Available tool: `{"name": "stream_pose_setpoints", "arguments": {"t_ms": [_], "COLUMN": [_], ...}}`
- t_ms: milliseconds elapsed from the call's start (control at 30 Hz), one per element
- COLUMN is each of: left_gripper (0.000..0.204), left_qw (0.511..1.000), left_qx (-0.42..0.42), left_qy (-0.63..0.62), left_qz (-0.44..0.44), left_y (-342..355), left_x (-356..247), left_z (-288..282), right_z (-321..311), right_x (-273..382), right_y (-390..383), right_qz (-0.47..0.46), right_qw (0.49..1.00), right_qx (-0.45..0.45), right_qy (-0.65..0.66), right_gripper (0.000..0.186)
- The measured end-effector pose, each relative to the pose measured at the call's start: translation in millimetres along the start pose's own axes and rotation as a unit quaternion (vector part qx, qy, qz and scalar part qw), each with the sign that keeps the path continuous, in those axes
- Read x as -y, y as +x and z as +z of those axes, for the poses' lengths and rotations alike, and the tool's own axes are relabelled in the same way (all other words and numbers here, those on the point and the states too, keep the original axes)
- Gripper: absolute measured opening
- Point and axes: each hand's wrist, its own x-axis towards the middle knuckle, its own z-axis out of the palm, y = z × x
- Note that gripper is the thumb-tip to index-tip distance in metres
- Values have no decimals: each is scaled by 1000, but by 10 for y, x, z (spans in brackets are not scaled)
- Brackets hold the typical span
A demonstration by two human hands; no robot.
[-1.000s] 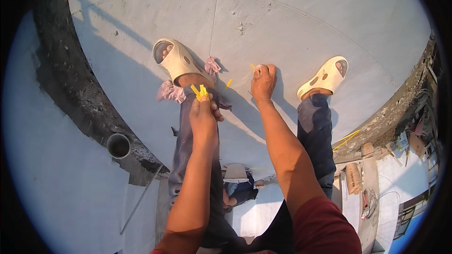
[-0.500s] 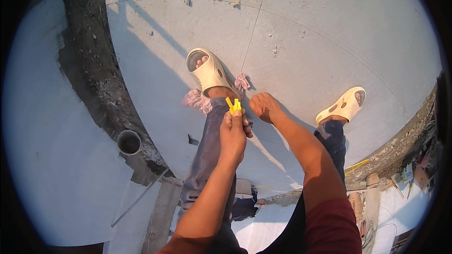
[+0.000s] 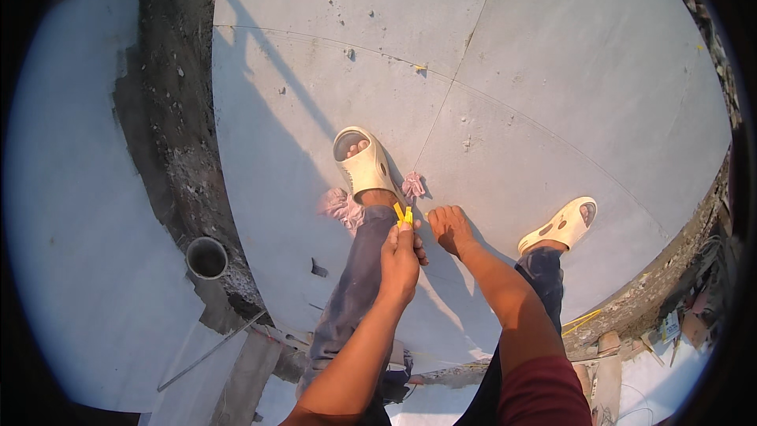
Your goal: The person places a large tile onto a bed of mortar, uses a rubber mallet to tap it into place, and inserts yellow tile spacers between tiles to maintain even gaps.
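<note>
My left hand (image 3: 400, 262) is closed around a few narrow yellow plastic strips (image 3: 404, 215), which stick up past the thumb. Just to its right, my right hand (image 3: 451, 229) has its fingers curled in, low over the large grey tiles (image 3: 544, 150). What it pinches, if anything, is hidden. A crumpled pink piece (image 3: 412, 184), cloth or thin plastic, lies beyond the hands by the tile joint. More crumpled pink material (image 3: 342, 210) lies beside my left foot's cream slide sandal (image 3: 367, 170).
My other cream sandal (image 3: 558, 227) stands at the right. A small yellow piece (image 3: 420, 69) sits near the crossing joints, with crumbs of grit around. At the left, a round bucket-like container (image 3: 206, 258) stands by a rough dirt strip (image 3: 169, 142). A thin rod (image 3: 211, 351) lies lower left.
The view has shifted, so the tiles, sandals and hands sit lower in the picture. My left hand still grips the yellow strips, and the right stays curled beside it.
</note>
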Motion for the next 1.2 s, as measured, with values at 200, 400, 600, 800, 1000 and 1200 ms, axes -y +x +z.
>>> {"name": "stream_pose_setpoints", "arguments": {"t_ms": [200, 400, 600, 800, 1000, 1200], "left_gripper": [35, 45, 52, 54, 52, 48], "left_qw": [995, 996, 998, 999, 998, 983], "left_qx": [-48, -38, -57, -48, -31, 2], "left_qy": [-88, -79, -30, -13, 37, 141], "left_qz": [23, -2, -15, 0, 42, 118], "left_y": [8, -34, -5, -4, 6, -55], "left_x": [-122, -148, -131, -125, -89, -221], "left_z": [-141, -50, -22, -45, -57, -8], "right_z": [-430, -102, 115, 33, -626, -2159], "right_x": [-129, 34, 91, 67, 140, 638], "right_y": [121, 22, 4, -65, -18, -260], "right_qz": [178, 126, 57, 1, 201, 95], "right_qw": [947, 975, 995, 995, 912, 835], "right_qx": [-88, -8, -71, -81, -96, -206], "right_qy": [254, 183, 51, 57, 344, 502], "right_gripper": [20, 17, 12, 9, 11, 39]}}
